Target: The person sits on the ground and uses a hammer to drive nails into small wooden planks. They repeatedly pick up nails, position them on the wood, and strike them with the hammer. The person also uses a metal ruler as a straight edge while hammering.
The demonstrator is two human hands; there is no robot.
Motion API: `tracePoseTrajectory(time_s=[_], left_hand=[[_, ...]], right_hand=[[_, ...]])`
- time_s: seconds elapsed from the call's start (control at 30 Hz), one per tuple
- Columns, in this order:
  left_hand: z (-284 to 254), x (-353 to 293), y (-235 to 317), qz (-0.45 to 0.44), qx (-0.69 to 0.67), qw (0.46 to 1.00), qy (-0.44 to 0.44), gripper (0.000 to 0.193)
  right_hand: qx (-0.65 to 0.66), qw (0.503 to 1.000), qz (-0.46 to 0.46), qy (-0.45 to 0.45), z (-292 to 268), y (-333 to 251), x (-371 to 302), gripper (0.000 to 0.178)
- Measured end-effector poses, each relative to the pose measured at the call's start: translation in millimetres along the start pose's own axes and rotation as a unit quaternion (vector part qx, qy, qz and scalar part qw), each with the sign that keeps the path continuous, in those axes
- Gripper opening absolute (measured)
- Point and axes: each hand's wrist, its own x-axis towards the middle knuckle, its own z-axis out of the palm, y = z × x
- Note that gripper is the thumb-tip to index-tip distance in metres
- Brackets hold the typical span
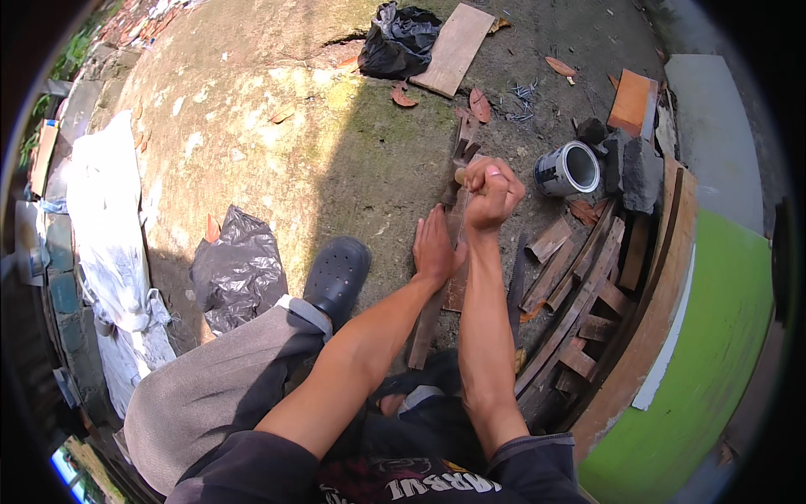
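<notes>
Knee: the grey trouser leg (214, 374) of the person is bent, to the left of the long, narrow brown wooden strip (426, 333).
Strip: it lies on the rough grey concrete ground (369, 189), between the knee and the scrap wood.
Board: a bright green flat panel (705, 336) is well to the right of the strip.
Scrap: a pile of brown wooden offcuts (579, 311) lies to the right of the strip, near it.
Clog: a dark rubber shoe with round holes (337, 277) stands left of the strip.
Bag: a crumpled black plastic bag (239, 273) is farther left of the strip.
Left hand: this hand (437, 246) is laid over the strip; its grip is wide, with the fingers stretched.
Right hand: this hand (493, 195) is above the strip; its grip is narrow, a fist holding the claw hammer with dark metal head (452, 192).
Can: an opened cylindrical metal can (550, 174) lies tilted, right of the strip.
Stones: dark grey rough blocks (641, 176) are farther right of the strip than the can.
Plank: a pale brown rectangular wooden piece (454, 50) lies beyond the strip's far end.
</notes>
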Motion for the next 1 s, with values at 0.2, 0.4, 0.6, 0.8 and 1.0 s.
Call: tracePoseTrajectory(time_s=[0.2,0.4,0.6,0.8,1.0], left_hand=[[-17,3,5,0.013,0.008,1.0,0.022,0.077],[-26,35,73,-0.075,-0.301,0.947,0.083,0.032],[-45,56,197,-0.143,-0.645,0.743,-0.108,0.036],[-50,21,245,-0.125,-0.582,0.741,-0.311,0.041],[-42,43,218,-0.156,-0.505,0.763,-0.372,0.038]], right_hand=[[0.194,0.976,0.093,0.031,-70,-33,31,0.035],[0.27,0.947,0.153,-0.089,-126,-123,58,0.042],[0.212,0.966,0.15,-0.017,-166,-234,58,0.046],[0.109,0.98,0.169,-0.003,-187,-300,-2,0.05],[0.022,0.96,0.273,0.049,-195,-302,-55,0.051]])
